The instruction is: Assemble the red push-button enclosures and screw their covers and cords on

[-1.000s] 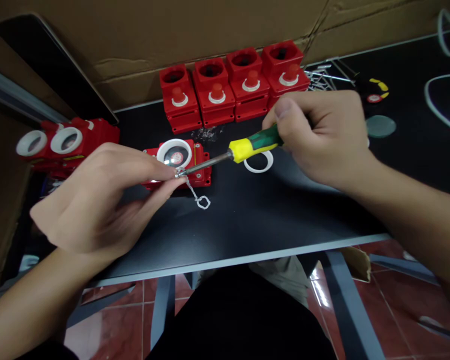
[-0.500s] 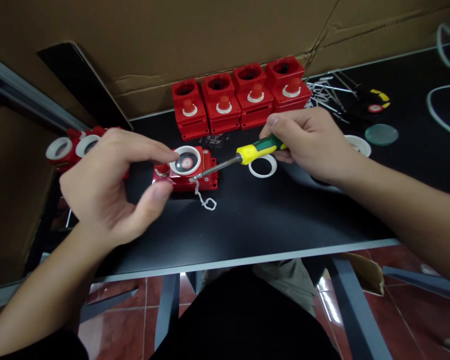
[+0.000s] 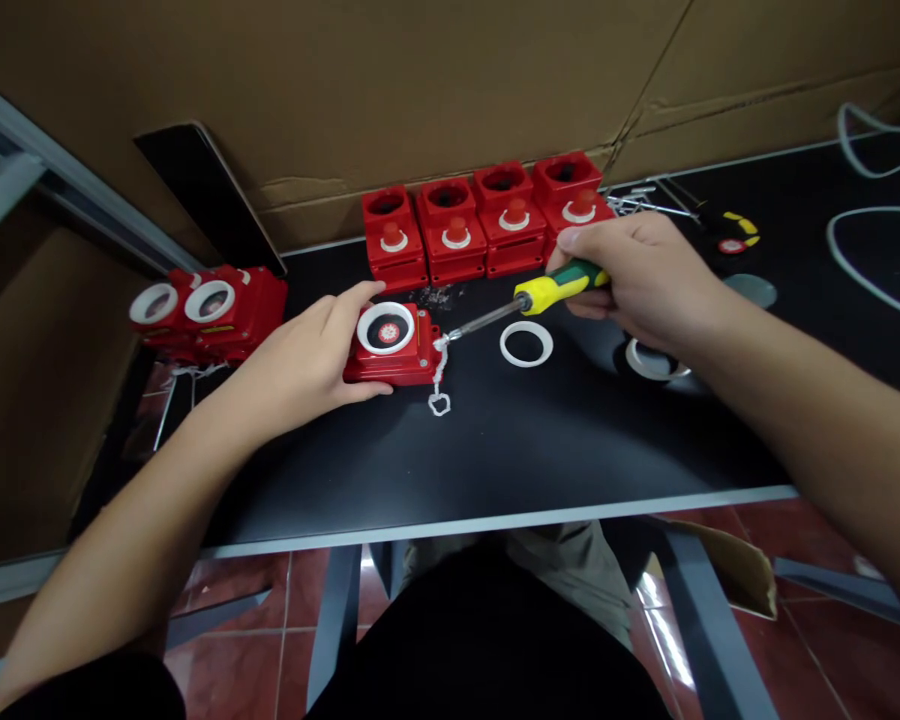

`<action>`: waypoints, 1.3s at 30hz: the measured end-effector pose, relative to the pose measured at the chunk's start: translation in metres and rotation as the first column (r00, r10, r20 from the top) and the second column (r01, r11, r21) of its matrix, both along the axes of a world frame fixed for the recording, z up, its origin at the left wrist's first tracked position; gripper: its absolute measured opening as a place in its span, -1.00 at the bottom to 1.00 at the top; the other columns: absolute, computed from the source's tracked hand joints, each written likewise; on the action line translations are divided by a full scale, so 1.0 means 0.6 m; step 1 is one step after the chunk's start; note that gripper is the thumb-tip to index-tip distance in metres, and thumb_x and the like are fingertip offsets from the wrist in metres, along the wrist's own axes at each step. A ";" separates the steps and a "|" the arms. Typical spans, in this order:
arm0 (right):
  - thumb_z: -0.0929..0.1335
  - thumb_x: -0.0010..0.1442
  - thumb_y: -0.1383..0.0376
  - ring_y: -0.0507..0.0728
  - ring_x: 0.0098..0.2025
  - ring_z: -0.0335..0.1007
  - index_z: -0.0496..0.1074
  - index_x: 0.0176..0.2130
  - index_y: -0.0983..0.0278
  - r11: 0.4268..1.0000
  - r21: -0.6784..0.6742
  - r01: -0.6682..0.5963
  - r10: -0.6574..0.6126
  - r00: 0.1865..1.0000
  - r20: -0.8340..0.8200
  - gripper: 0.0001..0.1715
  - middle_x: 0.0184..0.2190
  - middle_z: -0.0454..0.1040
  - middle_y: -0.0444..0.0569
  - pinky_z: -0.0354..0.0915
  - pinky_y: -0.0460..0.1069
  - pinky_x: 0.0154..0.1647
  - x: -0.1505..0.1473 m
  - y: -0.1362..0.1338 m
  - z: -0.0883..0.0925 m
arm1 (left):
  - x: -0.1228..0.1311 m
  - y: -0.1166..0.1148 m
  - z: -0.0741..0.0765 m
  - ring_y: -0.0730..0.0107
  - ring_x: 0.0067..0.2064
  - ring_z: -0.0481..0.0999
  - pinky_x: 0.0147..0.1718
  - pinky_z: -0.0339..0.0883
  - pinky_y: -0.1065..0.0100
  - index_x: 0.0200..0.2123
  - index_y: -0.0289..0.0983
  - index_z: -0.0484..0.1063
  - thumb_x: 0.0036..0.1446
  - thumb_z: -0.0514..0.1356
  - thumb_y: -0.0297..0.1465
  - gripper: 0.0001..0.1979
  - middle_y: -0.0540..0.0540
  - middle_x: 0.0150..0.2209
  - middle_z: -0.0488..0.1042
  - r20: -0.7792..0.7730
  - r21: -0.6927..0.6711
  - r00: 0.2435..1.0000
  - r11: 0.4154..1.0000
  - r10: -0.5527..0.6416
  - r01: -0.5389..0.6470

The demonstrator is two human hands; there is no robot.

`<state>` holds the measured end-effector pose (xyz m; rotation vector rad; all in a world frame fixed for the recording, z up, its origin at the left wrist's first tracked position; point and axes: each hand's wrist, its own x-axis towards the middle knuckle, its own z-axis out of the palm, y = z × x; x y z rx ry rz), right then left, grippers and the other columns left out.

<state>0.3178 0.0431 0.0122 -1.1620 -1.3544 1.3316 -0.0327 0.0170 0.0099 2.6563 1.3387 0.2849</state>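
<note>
My left hand [image 3: 319,345] is closed around the left end of a red box [image 3: 409,370], thumb along the near side and fingers over the far side. A white ring [image 3: 386,328] with a dark window and a red-and-white label sits on its top. In my right hand [image 3: 637,270] is a screwdriver [image 3: 544,293] with a yellow and green handle. The shaft points left, its tip at the box's right edge. From that tip a white strand [image 3: 439,372] hangs down, curled into a loop at its lower end.
Several red boxes [image 3: 457,235] with round holes stand along the cardboard wall. Two more with white rings [image 3: 210,300] are at the left. A loose white ring [image 3: 526,344], a glass disc [image 3: 751,290], metal rods [image 3: 652,197] and yellow-black pliers [image 3: 739,230] lie to the right.
My left hand has moved from hovering near the box to gripping its left end. The screwdriver tip, with the white strand on it, has shifted right from beside the ring to the box's right edge.
</note>
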 end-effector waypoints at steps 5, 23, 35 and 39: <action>0.32 0.41 0.43 -0.09 -0.68 -0.01 0.44 -0.52 0.32 1.000 0.003 0.023 -0.023 1.000 -0.014 -0.56 -0.72 0.10 -0.18 -0.10 -0.08 -0.63 0.008 0.004 0.009 | -0.007 0.010 0.017 -0.13 0.15 0.66 0.19 0.60 -0.05 0.45 -0.26 0.38 0.07 0.63 -0.11 -0.03 -0.28 0.28 0.60 0.128 0.018 0.990 0.998 -0.056 0.054; 0.32 0.52 0.43 -0.10 -0.65 0.01 0.40 -0.50 0.32 0.988 0.034 0.151 -0.153 0.983 0.099 -0.50 -0.67 0.14 -0.17 -0.11 -0.07 -0.60 0.014 0.019 0.009 | -0.054 0.069 0.019 0.16 -0.16 0.51 -0.19 0.45 0.19 0.28 -0.10 0.55 -0.30 0.80 -0.02 0.06 -0.10 0.00 0.62 0.345 0.415 0.865 0.886 -0.364 0.207; 0.36 0.53 0.34 -0.09 -0.66 0.06 0.44 -0.50 0.34 0.988 0.033 0.148 -0.152 0.972 0.181 -0.49 -0.68 0.15 -0.18 -0.04 -0.12 -0.64 0.011 0.020 -0.003 | -0.028 0.033 0.033 0.06 0.00 0.61 -0.03 0.59 0.05 0.30 -0.24 0.47 0.18 0.54 0.17 -0.15 -0.17 0.05 0.57 0.230 0.353 0.952 0.929 -0.200 0.110; 0.36 0.52 0.32 -0.09 -0.66 0.05 0.43 -0.51 0.34 0.988 0.044 0.149 -0.154 0.970 0.189 -0.48 -0.68 0.12 -0.18 -0.04 -0.12 -0.63 0.009 0.021 -0.005 | -0.020 0.022 0.039 0.08 -0.05 0.62 -0.09 0.60 0.06 0.27 -0.25 0.46 0.28 0.42 0.27 -0.18 -0.18 0.02 0.56 0.181 0.383 0.961 0.915 -0.209 0.127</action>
